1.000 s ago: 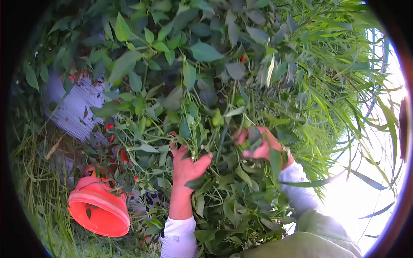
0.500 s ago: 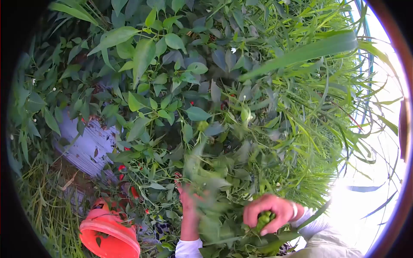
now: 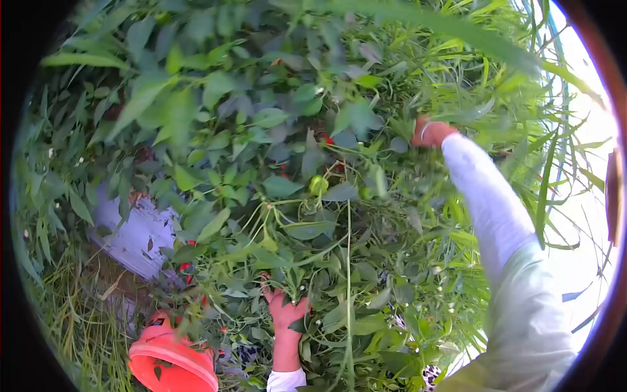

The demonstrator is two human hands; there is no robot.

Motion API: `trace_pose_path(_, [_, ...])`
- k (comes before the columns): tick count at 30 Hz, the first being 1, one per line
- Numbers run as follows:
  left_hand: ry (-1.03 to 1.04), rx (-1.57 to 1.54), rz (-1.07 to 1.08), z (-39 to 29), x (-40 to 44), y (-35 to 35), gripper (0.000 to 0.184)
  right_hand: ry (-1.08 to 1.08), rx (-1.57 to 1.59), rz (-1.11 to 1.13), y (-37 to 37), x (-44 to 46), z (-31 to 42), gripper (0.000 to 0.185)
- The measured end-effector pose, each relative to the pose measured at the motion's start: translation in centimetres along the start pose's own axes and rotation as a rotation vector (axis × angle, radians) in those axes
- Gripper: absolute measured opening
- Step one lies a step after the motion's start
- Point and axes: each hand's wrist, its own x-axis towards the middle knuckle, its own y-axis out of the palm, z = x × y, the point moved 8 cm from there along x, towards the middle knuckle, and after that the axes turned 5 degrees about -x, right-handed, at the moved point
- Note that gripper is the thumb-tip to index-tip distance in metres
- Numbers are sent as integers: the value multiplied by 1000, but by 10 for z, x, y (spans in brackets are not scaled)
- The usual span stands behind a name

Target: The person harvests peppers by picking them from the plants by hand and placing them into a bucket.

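My left hand [image 3: 286, 312] reaches up into the pepper plants, its visible fingers spread apart among leaves and stems; leaves cover some fingertips. Farther out to the right, my right hand [image 3: 432, 132] is at the edge of the foliage, its fingers hidden and smeared, so what it holds does not show. A round green pepper [image 3: 319, 185] hangs between the two hands. Red peppers [image 3: 186, 267] show low in the leaves left of my left hand, and another red pepper [image 3: 327, 138] lies deeper among the plants.
A red-orange bucket [image 3: 173, 359] lies tilted at lower left, with a leaf in its mouth. Pale plastic sheeting [image 3: 136, 228] covers ground at the left, beside dry grass [image 3: 78, 313]. Tall grass [image 3: 457, 85] crowds the right side, and a long blade crosses the top.
My right hand, which was closed around green peppers near the lower right, has swung up and away into the foliage. My left hand stays about where it was, while the leaves around it shifted.
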Motion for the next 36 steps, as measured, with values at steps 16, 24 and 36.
trace_pose_path(16, [-40, -213, -562, -207, 55, -291, 28, -118, 750, -39, 205, -27, 88, 26])
trace_pose_path(24, [-383, -667, 113, -142, 280, -10, 53, -120, 752, -181, 233, -37, 102, 23])
trace_pose_path(36, [-437, -897, 244, -155, 262, 133, 48, -176, 1010, -202, 277, -40, 120, 21])
